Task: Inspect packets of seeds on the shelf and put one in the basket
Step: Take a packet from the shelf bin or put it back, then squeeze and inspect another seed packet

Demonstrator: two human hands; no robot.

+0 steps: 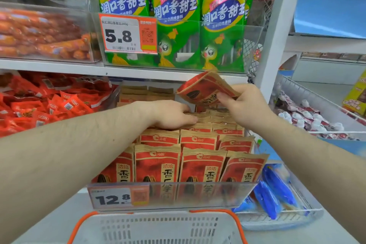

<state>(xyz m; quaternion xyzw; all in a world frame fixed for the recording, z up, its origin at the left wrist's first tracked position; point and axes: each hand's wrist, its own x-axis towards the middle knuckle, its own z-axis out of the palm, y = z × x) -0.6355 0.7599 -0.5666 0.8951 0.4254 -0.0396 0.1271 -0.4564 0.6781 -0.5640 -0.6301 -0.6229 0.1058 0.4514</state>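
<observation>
Packet [204,89] sits pinched in the right hand [245,105], tilted, upper centre of frame. Basket [158,228] lies directly below, bottom centre. Left hand [170,115] rests flat on shelf packets [198,140].

A red and tan seed packet [204,88] with a dark sunflower seed printed on it is lifted and tilted, right of the frame centre, above the others. The seed packets on the shelf [198,160] stand upright in rows at lower centre. The white basket [158,228] with an orange rim sits at the bottom edge.
</observation>
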